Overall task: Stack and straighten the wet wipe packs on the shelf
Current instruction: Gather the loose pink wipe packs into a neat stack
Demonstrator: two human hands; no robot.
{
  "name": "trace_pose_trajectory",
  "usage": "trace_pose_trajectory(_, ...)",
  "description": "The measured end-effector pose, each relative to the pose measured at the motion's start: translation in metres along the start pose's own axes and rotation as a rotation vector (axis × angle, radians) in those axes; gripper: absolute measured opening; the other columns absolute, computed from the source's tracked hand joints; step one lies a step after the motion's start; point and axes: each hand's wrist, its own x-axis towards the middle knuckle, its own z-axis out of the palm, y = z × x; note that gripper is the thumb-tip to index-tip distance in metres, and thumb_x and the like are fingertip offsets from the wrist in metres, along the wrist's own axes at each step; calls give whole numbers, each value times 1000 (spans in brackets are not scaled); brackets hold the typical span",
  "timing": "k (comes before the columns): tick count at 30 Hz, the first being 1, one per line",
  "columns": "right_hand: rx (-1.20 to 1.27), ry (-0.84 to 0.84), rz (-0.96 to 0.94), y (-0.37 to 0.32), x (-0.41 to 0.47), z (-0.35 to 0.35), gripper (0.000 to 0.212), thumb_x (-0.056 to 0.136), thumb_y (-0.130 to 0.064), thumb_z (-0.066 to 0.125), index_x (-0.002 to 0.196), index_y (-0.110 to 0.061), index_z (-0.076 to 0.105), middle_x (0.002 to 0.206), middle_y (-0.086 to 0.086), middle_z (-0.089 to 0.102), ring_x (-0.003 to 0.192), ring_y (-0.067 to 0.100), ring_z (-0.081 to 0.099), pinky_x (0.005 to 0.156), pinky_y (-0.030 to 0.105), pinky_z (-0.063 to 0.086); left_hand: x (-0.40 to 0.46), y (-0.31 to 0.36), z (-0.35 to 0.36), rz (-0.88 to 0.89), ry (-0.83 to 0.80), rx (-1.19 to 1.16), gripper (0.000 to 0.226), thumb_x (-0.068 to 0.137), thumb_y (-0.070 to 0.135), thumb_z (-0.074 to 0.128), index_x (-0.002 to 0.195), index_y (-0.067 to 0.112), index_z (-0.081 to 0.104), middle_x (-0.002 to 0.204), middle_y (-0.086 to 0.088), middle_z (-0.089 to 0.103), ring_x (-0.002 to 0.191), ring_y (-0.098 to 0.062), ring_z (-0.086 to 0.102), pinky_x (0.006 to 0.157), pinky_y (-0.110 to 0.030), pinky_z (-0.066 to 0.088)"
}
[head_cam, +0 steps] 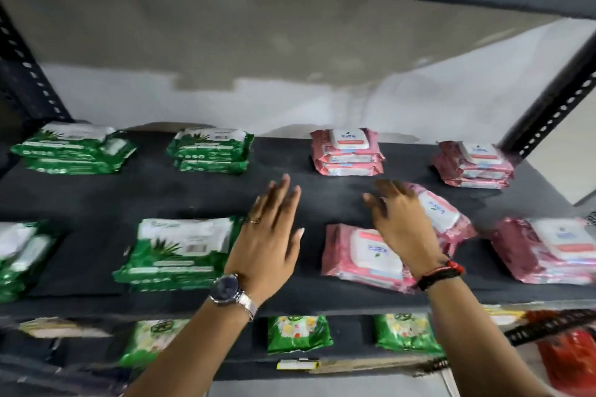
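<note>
Two bare hands over the dark shelf [180, 190], reaching in from the bottom of the frame. Left hand [267, 235], watch at the wrist, flat and splayed at centre frame, grip wide, holding nothing, hovering over bare shelf between the green stack [180, 248] and the pink packs. Right hand [403, 229], right of centre, fingers spread, grip wide and closed on nothing; whether the palm touches the packs beneath cannot be told through the blur.

Step in hand, by judgement: squaring the loose pink pair in the front row. Near pink pack [364, 255] flat, flap up, long axis roughly left to right, slightly skewed. Second pink pack [442, 219] just behind and to the right, partly under the right hand, turned askew, long axis running from upper left to lower right, far corner aimed toward the back row.

Next move, probably: lifting or sliding the crooked pack onto the near one, then pressing both sides to line up the edges.

Further right, a pink stack [554, 248] at the frame edge. Along the back, upper part of the shelf, two green stacks [209, 151] and two pink stacks [346, 151], all lying with long axes left to right.
</note>
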Motion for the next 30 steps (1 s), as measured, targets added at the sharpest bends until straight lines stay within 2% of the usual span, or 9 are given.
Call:
trace_pose_trajectory(4,-180,-140,148,75,21,-18,51,82,-27,56,128,-8,43,136,18,44,123,40,37,101,45,36,0,12,43,-18,-181,57,58,74,12,67,124,-4,45,133,-23,48,119,-40,49,93,-56,39)
trace_pose_trajectory(7,-241,-328,207,108,29,-17,76,76,-43,60,138,-15,27,146,16,32,133,38,27,111,47,25,-9,8,65,-97,-270,50,56,82,16,58,130,-4,36,141,-21,36,129,-39,36,104,-51,30)
trace_pose_trajectory(10,-197,-335,226,120,32,-14,82,72,-45,65,139,-20,24,141,17,38,129,39,34,108,49,29,-17,0,82,-151,-348,48,56,92,28,35,140,8,14,153,-9,7,141,-25,8,114,-32,5)
trace_pose_trajectory(13,-191,-267,214,120,33,-15,79,70,-43,67,136,-20,30,129,20,48,119,42,44,99,51,36,-19,-3,87,-170,-345,43,56,92,32,31,141,13,12,154,-5,4,142,-20,5,112,-27,-1)
trace_pose_trajectory(15,-165,-208,173,115,32,-19,76,70,-41,68,134,-20,33,129,19,50,117,41,45,97,51,37,-18,-1,85,-167,-347,78,55,91,34,31,139,10,19,153,-7,12,141,-23,13,112,-28,5)
trace_pose_trajectory(18,-84,-106,20,96,30,-32,77,67,-38,70,134,-20,37,129,15,51,115,39,48,96,54,39,-16,3,80,-155,-274,71,58,85,36,26,127,0,44,139,-18,41,128,-35,41,106,-46,29)
trace_pose_trajectory(20,-2,-118,-146,78,23,-42,78,64,-38,72,133,-19,41,126,13,55,110,33,53,93,55,45,-15,4,78,-172,-304,55,64,85,42,19,126,0,44,138,-19,42,127,-36,41,106,-49,28)
trace_pose_trajectory(24,135,-331,-373,45,1,-45,78,58,-50,66,127,-18,49,124,5,58,103,20,57,91,47,51,-17,2,79,-190,-331,16,61,82,36,24,126,-1,45,138,-20,43,126,-37,41,105,-50,28)
trace_pose_trajectory(30,-3,-465,-380,47,-13,-19,80,64,-50,68,135,-36,32,139,-6,43,126,20,39,104,37,28,-18,1,79,-162,-315,-13,66,79,38,18,130,2,39,143,-19,35,132,-36,33,110,-47,23)
